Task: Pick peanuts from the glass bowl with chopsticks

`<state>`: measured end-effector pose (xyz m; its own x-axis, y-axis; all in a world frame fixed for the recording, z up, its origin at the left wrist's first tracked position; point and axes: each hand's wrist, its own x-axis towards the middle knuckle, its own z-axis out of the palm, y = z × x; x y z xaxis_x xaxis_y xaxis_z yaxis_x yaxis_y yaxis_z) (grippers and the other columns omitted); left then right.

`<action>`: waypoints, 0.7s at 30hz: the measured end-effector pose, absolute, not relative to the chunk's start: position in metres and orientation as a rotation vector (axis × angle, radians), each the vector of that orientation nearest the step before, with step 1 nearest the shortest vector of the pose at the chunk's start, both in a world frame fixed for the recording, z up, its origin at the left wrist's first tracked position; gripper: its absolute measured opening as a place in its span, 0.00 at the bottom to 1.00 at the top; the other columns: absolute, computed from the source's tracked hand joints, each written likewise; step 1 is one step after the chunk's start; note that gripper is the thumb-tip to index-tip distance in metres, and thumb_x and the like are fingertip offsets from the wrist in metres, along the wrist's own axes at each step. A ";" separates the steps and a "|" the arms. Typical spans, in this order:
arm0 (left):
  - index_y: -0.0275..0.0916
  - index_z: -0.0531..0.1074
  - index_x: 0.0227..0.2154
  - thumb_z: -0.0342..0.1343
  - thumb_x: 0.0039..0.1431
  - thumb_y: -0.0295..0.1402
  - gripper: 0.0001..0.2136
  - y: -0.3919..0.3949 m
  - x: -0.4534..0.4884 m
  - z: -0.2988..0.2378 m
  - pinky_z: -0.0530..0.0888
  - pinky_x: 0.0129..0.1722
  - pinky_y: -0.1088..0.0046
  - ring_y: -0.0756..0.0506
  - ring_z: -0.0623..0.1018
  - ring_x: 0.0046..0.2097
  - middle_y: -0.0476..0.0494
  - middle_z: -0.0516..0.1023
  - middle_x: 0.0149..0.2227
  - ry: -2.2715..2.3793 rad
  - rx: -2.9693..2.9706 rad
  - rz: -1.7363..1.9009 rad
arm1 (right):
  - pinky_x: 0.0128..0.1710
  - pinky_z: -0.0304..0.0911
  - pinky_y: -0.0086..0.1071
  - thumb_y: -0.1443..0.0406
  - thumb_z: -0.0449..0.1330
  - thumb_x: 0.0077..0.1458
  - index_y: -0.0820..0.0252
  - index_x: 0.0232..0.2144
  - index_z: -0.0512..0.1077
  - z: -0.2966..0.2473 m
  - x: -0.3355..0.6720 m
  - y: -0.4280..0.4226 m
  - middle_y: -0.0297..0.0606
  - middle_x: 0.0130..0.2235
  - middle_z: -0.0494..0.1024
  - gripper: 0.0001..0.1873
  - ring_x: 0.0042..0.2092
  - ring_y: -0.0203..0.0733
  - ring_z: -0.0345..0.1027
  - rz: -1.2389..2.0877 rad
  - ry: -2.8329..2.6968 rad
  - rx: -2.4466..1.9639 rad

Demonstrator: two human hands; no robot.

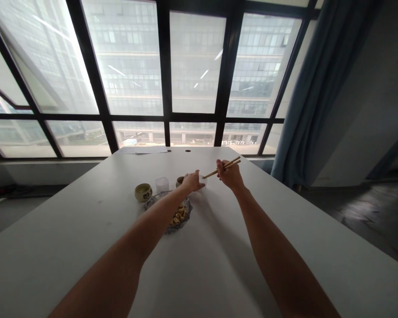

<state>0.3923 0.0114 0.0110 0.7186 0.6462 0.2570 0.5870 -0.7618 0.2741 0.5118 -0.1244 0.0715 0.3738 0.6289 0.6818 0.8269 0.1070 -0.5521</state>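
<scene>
My right hand (pixel 230 174) is closed round a pair of wooden chopsticks (pixel 226 166), whose tips point left towards a small clear cup (pixel 203 179). My left hand (pixel 192 181) is curled round that clear cup on the white table (pixel 219 265). Under my left forearm lies a clear plastic bag of yellowish snacks (pixel 179 216). A brown cup (pixel 179 180) peeks out just left of my left hand.
A green ceramic cup (pixel 143 192) and a clear plastic cup (pixel 162 184) stand left of the hands. Papers (pixel 144 150) lie at the table's far edge by the window. A blue curtain (pixel 305 101) hangs at the right.
</scene>
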 end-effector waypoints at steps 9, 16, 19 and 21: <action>0.34 0.52 0.63 0.62 0.46 0.25 0.40 0.012 0.386 0.016 0.68 0.59 0.60 0.36 0.71 0.59 0.30 0.68 0.60 0.570 2.836 0.749 | 0.24 0.58 0.29 0.53 0.50 0.66 0.57 0.22 0.65 0.071 0.509 -0.126 0.38 0.18 0.73 0.23 0.22 0.40 0.70 -0.249 -1.401 -1.664; 0.35 0.52 0.63 0.65 0.48 0.31 0.41 0.013 0.381 0.012 0.71 0.54 0.59 0.34 0.75 0.55 0.30 0.74 0.55 0.664 2.760 0.594 | 0.28 0.61 0.30 0.49 0.53 0.63 0.57 0.22 0.69 0.071 0.507 -0.126 0.39 0.21 0.76 0.24 0.27 0.43 0.73 -0.271 -1.419 -1.730; 0.33 0.53 0.63 0.65 0.49 0.34 0.40 0.013 0.381 0.012 0.73 0.51 0.61 0.35 0.77 0.53 0.28 0.75 0.54 0.721 2.754 0.507 | 0.27 0.61 0.31 0.49 0.51 0.64 0.57 0.22 0.69 0.074 0.507 -0.127 0.40 0.20 0.75 0.25 0.27 0.44 0.72 -0.347 -1.330 -1.735; 0.33 0.54 0.63 0.65 0.49 0.35 0.40 0.015 0.381 0.013 0.72 0.52 0.61 0.35 0.77 0.53 0.28 0.75 0.54 0.739 2.762 0.474 | 0.26 0.61 0.31 0.49 0.50 0.64 0.57 0.21 0.69 0.076 0.505 -0.128 0.40 0.20 0.74 0.26 0.26 0.43 0.72 -0.363 -1.276 -1.694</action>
<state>0.3810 0.0152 0.0133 0.8191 0.5184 0.2456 0.4395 -0.8424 0.3118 0.5053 -0.1280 0.0760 0.4115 0.5818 0.7015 0.8641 -0.0043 -0.5033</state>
